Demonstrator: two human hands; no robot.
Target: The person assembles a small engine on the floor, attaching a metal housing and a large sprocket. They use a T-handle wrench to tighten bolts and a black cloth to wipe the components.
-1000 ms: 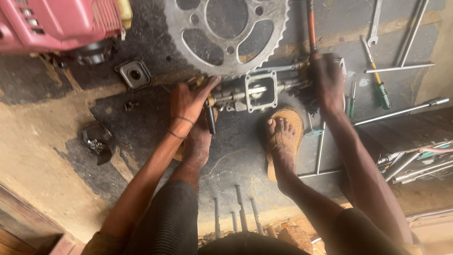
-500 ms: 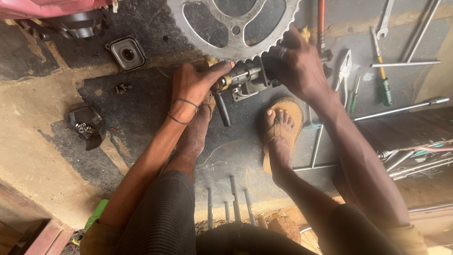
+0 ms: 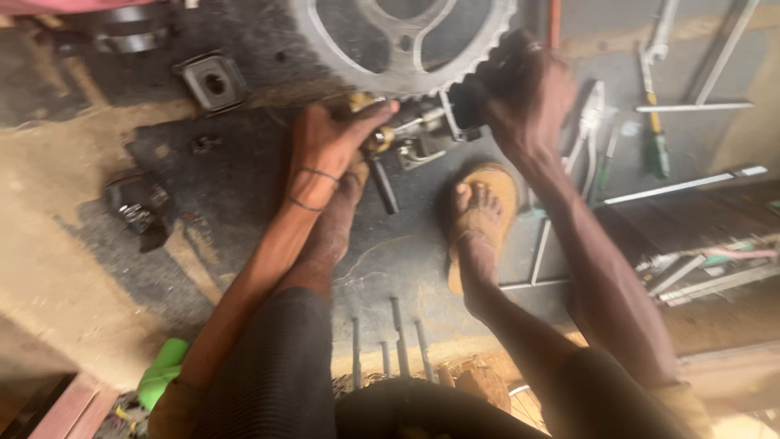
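Head view looks down at a person seated on an oil-stained floor (image 3: 244, 244), both hands on a small metal engine part (image 3: 418, 134) that lies just below a large toothed sprocket (image 3: 406, 41). Left hand (image 3: 329, 146) lies over the part's brass-coloured end, fingers stretched and pressing rather than curled shut. Right hand (image 3: 524, 93) is closed around the dark block at the part's other end, near the sprocket's teeth. A dark rod (image 3: 382, 183) slants down from the part towards a sandalled foot (image 3: 479, 215). Pliers (image 3: 587, 122) and a green-handled screwdriver (image 3: 656, 150) rest to the right, several long bolts (image 3: 398, 341) lie near the knees, and a square rubber-edged piece (image 3: 213, 81) sits upper left.

The part looks like rigid cast metal, fairly heavy for its size and probably greasy, though motion blur hides its surface. Its blocky ends give the surest hold; the thin fittings in the middle seem easier to bend or slip on.
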